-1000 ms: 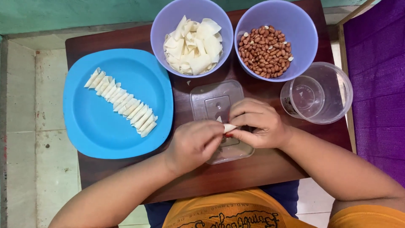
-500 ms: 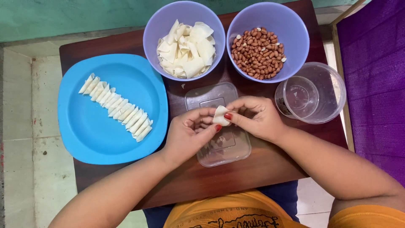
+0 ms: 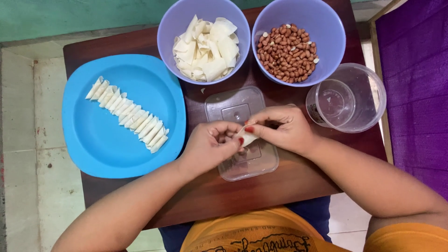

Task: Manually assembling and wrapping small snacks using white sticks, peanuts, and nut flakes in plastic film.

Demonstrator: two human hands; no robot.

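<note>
Overhead view: the left hand (image 3: 210, 145) and the right hand (image 3: 280, 128) meet above a clear rectangular plastic lid (image 3: 242, 133) on a dark wooden table (image 3: 289, 179), the fingertips of both pinched on a small pale wrapper piece (image 3: 246, 138) held between them. To the left, a blue plate (image 3: 107, 140) carries a diagonal row of folded wrappers (image 3: 127, 114). Behind the hands stand a purple bowl of loose wrappers (image 3: 205, 44) and a purple bowl of peanuts (image 3: 290, 46), with an empty clear container (image 3: 347, 98) at right.
</note>
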